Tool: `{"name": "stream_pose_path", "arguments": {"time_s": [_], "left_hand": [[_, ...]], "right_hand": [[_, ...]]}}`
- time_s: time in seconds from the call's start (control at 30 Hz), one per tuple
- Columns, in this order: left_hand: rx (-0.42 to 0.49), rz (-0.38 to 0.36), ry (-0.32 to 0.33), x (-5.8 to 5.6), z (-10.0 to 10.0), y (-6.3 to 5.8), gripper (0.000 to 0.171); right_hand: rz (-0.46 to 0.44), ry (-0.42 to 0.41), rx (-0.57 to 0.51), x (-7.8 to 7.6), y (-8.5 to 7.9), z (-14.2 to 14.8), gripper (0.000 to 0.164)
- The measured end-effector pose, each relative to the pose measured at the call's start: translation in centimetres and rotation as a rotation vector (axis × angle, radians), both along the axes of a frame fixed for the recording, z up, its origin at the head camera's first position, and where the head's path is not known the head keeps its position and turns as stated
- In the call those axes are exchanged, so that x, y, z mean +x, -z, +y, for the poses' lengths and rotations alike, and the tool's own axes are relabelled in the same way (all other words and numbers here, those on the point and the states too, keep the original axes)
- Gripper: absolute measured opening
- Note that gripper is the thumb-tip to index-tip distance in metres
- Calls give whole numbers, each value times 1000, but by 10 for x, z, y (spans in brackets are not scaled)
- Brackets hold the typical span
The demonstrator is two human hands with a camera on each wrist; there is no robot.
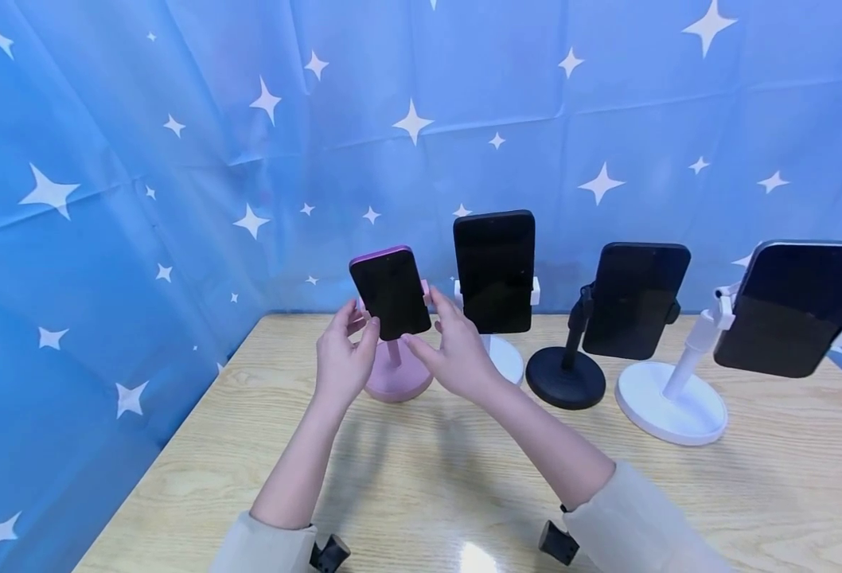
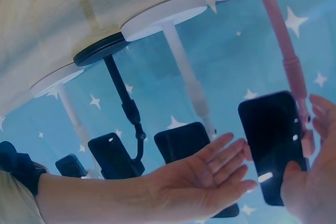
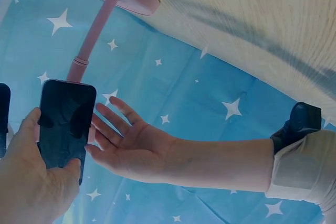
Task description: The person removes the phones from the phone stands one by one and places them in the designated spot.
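Observation:
A pink-edged phone (image 1: 391, 296) with a dark screen sits tilted in the clamp of a pink phone stand (image 1: 401, 383). My left hand (image 1: 344, 358) is at the phone's left side, thumb by its lower left edge and fingers near the clamp. On the other side, my right hand (image 1: 460, 354) has its fingers by the right clamp arm and its thumb near the phone's bottom edge. Both wrist views show long, loosely spread fingers on the opposite hand, around the phone (image 3: 67, 124) rather than wrapped over it. Exact fingertip contact is partly hidden.
To the right stand a white stand with a black phone (image 1: 496, 270), a black stand (image 1: 566, 378) with another phone (image 1: 636, 298), and a larger white stand (image 1: 672, 402) with a phone (image 1: 793, 310). A blue starry curtain (image 1: 177, 318) hangs behind the wooden table (image 1: 199, 477).

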State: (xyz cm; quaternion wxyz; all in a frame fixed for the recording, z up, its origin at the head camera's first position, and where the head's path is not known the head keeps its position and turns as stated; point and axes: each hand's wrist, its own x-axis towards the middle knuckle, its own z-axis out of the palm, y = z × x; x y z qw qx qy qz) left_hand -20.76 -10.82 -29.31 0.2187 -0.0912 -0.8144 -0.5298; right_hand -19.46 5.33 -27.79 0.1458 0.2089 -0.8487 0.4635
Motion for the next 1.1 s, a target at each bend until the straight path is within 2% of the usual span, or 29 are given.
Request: {"name": "stream_pose_path", "arguments": {"time_s": [0.13, 0.3, 0.63, 0.77, 0.93, 1.1], "left_hand": [[7, -44, 2, -5, -3, 2, 49], [16, -63, 18, -11, -6, 4, 49], [26, -33, 85, -17, -4, 4, 44], [43, -25, 126, -18, -2, 4, 39], [40, -6, 117, -20, -1, 3, 37], [38, 10, 108, -20, -1, 1, 36]], "right_hand": [[-15, 34, -20, -1, 0, -4, 71], [-31, 65, -14, -3, 0, -7, 69], [-82, 87, 0, -8, -2, -11, 62], [-64, 94, 9, -12, -3, -12, 59], [-33, 83, 33, -18, -7, -13, 54], [-48, 79, 46, -23, -11, -15, 51]]}}
